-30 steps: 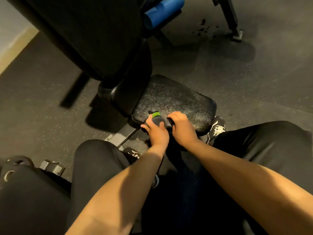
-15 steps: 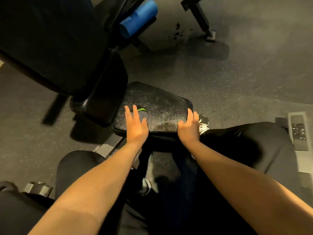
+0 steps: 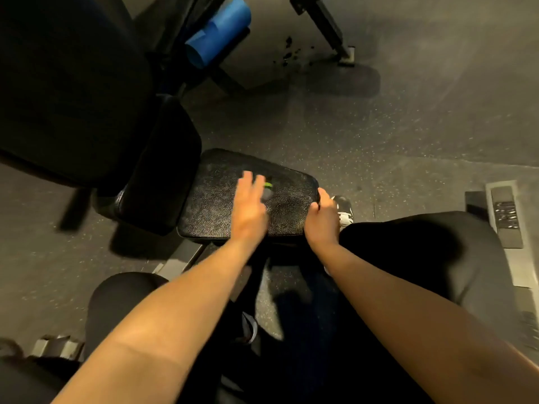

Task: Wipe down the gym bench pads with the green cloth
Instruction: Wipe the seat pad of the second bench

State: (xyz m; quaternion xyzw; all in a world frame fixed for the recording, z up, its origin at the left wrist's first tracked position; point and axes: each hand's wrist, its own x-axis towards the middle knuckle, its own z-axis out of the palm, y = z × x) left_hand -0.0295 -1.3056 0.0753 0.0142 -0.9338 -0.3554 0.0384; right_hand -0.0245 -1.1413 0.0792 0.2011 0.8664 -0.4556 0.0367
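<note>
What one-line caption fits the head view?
Left hand presses the green cloth on the seat pad; right hand grips its edge.

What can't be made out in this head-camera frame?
Head view only.
The green cloth: mostly under the blurred left hand; only a sliver shows.
Fingertips of the right hand: curled over the seat pad edge, unseen.
The back pad: cut by top and left edges, too dark.

There are two black pads, the seat pad [image 3: 210, 208] and the back pad [image 3: 73, 97] left of it, two hands, the left hand [image 3: 248, 211] on the seat pad and the right hand [image 3: 322, 223] gripping its right edge, one green cloth [image 3: 268, 185] on it, one blue roller [image 3: 218, 33] beyond it, and one shoe [image 3: 345, 209] just right of it.
</note>
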